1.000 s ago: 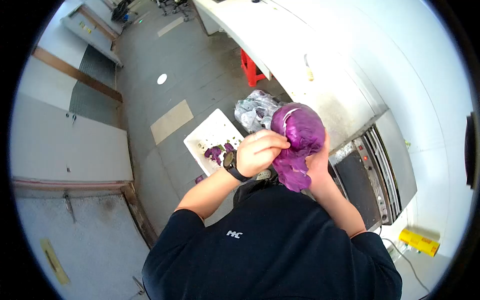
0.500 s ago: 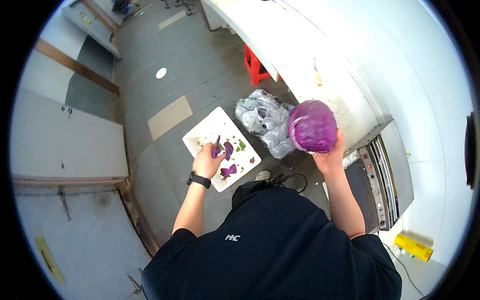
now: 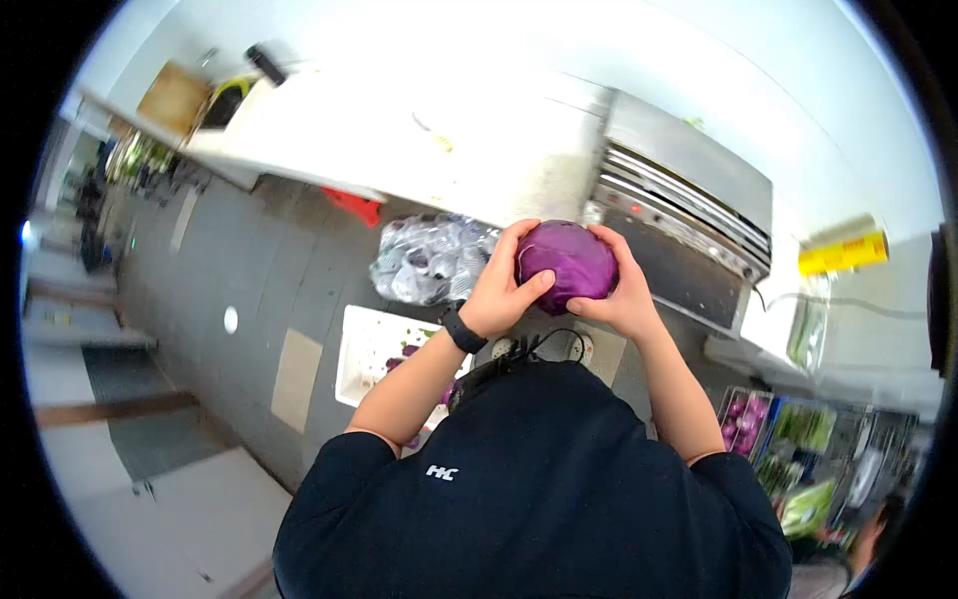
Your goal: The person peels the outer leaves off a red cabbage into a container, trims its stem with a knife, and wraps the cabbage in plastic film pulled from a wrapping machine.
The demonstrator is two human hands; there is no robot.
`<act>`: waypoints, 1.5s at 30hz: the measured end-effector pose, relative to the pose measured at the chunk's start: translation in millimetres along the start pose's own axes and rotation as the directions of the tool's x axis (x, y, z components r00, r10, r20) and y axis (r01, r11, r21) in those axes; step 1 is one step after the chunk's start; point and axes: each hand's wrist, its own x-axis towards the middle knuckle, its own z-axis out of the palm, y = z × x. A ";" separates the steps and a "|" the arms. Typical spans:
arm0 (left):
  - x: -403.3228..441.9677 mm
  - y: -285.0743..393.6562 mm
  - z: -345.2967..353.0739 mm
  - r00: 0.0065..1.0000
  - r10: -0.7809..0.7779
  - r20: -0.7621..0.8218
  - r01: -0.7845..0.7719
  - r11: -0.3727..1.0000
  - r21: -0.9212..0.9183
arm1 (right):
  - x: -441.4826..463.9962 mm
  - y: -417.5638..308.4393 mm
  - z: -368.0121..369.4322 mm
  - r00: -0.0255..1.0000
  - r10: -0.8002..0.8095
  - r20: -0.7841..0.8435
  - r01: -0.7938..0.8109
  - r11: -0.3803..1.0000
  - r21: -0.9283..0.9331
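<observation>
A round red cabbage (image 3: 571, 262) is held up in front of my body. My left hand (image 3: 504, 290), with a dark watch at its wrist, clasps its left side, thumb across the front. My right hand (image 3: 627, 290) wraps the other side, its thumb near the bottom. Below and left, partly covered by my left forearm, a white bin (image 3: 351, 371) on the floor contains purple leaves (image 3: 395, 361) and green scraps. Beside the bin sits a clear plastic bag (image 3: 424, 262) full of pale, net-like wrapped items.
A white counter (image 3: 359, 140) runs along the wall, with a small knife-like tool (image 3: 439, 140) on it. A metal heating machine (image 3: 679, 220) stands right, near a yellow box (image 3: 843, 255). A crate of purple vegetables (image 3: 743, 419) and another person (image 3: 863, 544) are at lower right.
My left hand has left the leaves in the bin and joined my right hand on the cabbage. The view has turned right, bringing the machine ahead and the crate into sight.
</observation>
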 end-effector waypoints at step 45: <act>144.7 -25.8 119.6 0.728 0.069 0.682 -0.479 0.763 0.434 | -23.5 86.8 -145.6 0.999 0.053 0.011 -0.041 0.874 -0.484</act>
